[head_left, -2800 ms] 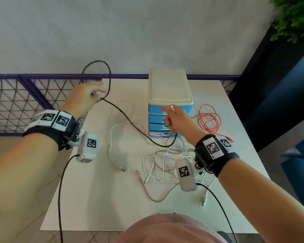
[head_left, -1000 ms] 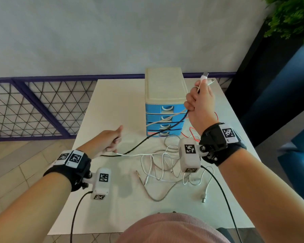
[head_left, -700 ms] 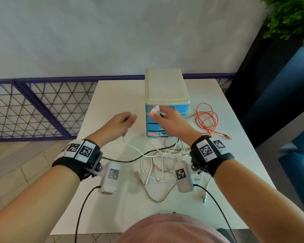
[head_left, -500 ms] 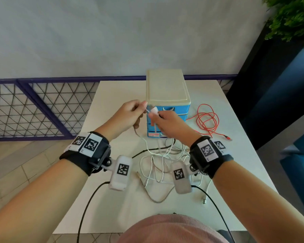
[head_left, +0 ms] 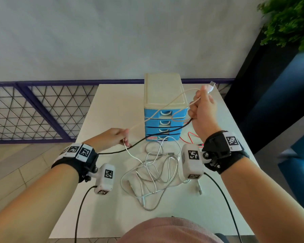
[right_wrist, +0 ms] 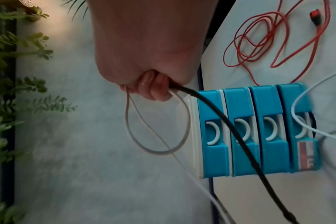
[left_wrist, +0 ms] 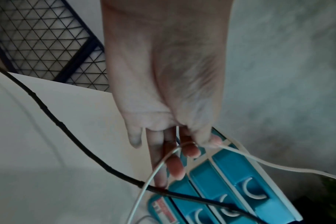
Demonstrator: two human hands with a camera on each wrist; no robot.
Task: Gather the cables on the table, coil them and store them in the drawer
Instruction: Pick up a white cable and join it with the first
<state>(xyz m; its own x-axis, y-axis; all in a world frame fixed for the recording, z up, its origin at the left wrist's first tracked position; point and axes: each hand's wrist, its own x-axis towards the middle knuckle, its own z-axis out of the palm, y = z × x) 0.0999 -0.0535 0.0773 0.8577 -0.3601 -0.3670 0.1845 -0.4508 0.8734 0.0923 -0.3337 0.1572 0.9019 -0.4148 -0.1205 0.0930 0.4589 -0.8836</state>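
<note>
My right hand (head_left: pixel 200 106) is raised to the right of the drawer unit (head_left: pixel 162 95). It grips a white cable (head_left: pixel 174 100), whose USB plug (head_left: pixel 212 84) sticks out above the fist, together with a black cable (head_left: pixel 165 133). The right wrist view shows a loop of the white cable (right_wrist: pixel 157 150) and the black cable (right_wrist: pixel 240 136) hanging from the fist. Lower left over the table, my left hand (head_left: pixel 124 138) pinches the same white cable (left_wrist: pixel 240 156) between thumb and fingers. A tangle of white and braided cables (head_left: pixel 156 169) lies on the table (head_left: pixel 112 102).
The unit's blue drawers (right_wrist: pixel 259 159) are all closed. A red cable (right_wrist: pixel 278 37) lies loosely coiled on the table to the right of the unit, mostly hidden behind my right wrist in the head view. A purple mesh railing (head_left: pixel 33 111) runs on the left, with plants (head_left: pixel 291 23) at the far right.
Half a second ago both hands met in front of the top drawer. The right hand has since risen up and right, the left dropped down and left, stretching the white cable between them.
</note>
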